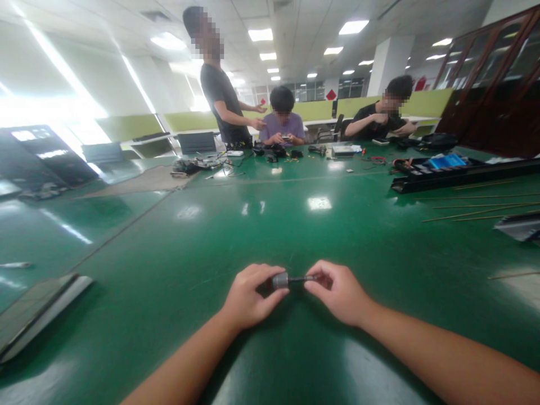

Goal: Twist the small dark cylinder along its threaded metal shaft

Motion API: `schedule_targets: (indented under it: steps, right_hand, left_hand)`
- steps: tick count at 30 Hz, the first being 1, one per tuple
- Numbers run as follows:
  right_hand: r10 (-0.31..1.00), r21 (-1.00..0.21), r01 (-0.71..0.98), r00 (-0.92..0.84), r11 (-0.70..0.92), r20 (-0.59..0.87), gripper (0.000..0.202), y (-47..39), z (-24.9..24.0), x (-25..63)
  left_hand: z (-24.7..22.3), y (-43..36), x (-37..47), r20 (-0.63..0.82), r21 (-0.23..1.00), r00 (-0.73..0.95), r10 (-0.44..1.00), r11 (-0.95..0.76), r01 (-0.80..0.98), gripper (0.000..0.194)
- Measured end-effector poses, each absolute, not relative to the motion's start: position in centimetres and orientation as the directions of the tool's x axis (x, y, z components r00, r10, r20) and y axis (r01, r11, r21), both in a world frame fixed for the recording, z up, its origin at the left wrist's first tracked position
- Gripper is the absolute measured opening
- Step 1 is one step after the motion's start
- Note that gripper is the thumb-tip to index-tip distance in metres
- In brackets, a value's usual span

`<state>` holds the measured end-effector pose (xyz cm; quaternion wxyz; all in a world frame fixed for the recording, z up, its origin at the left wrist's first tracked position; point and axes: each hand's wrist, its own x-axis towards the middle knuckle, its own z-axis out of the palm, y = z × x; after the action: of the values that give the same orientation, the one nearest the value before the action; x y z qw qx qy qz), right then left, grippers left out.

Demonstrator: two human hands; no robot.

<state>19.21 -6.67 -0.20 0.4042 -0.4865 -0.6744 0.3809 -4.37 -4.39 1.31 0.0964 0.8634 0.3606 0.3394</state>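
- Location: the grey cylinder [280, 280] with its dark rod [298, 279] lies level between my hands at 12 o'clock, over the near part of the green bench [236, 225]; whether it touches the surface I cannot tell.
- Left hand [250, 295]: closed on the cylinder from 9 o'clock, thumb on the 6 o'clock side, fingers on the 12 o'clock side.
- Right hand [340, 292]: pinching the rod's far end from 3 o'clock.
- Weight: judged light to moderate, most of it probably in the cylinder.
- Stiffness: both pieces appear rigid; no bend shows in the rod.
- Surface: the cylinder looks smooth and may slip or roll under dry fingertips; the rod's finish is too blurred to assess.
- Fragility: body probably sturdy; side load on the slender rod is the likelier fault.
- Recommended hold: cylinder by its round wall, rod by its end, both in line.
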Motion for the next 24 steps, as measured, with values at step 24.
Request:
schedule_targets:
  steps: [24]
  right_hand:
    - [0.968,-0.908,0.355,-0.190,0.222,0.162,0.010,-6.68,0.09,19.23]
  left_hand:
    - [1.40,-4.14,-4.86,0.500,0.411,0.508,0.702,-0.708,0.574,0.028]
